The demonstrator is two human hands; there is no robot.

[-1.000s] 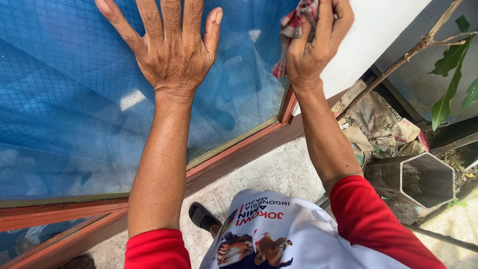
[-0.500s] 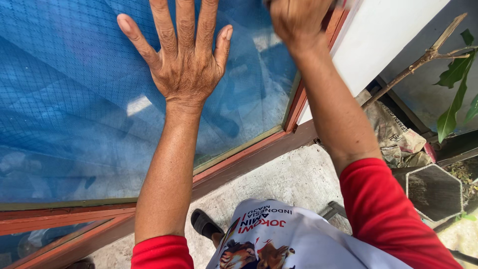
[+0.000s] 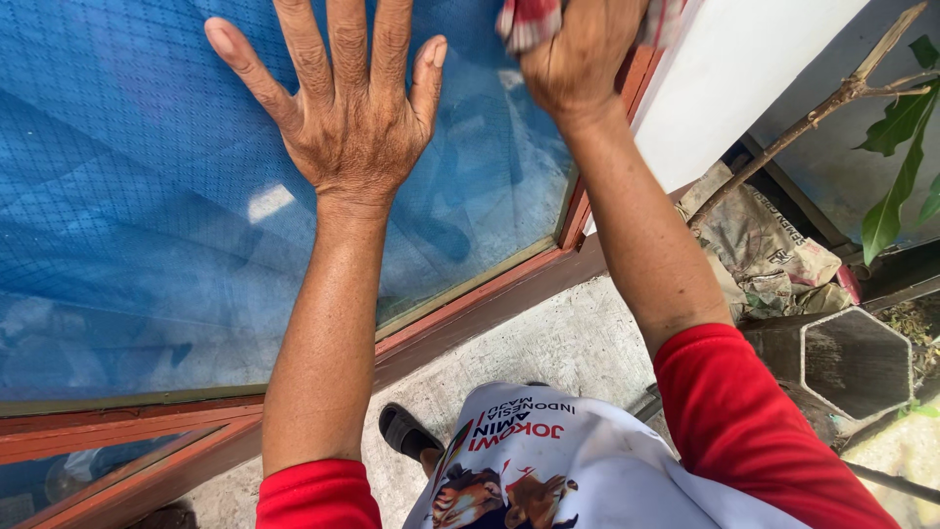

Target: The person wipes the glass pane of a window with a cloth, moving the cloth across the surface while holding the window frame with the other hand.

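The left hand [image 3: 345,118] lies flat with fingers spread wide on the blue-tinted glass window pane [image 3: 137,245]; the right hand [image 3: 578,59] is clenched around a red checked cloth [image 3: 527,20], pressing it on the pane's upper right, near the reddish-brown wooden frame [image 3: 460,304]

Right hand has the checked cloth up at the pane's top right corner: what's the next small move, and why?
Probably draw the red checked cloth down along the red-brown wooden frame: the right hand is at that edge, and the glass pane below looks dusty. The left hand lies flat on the pane.
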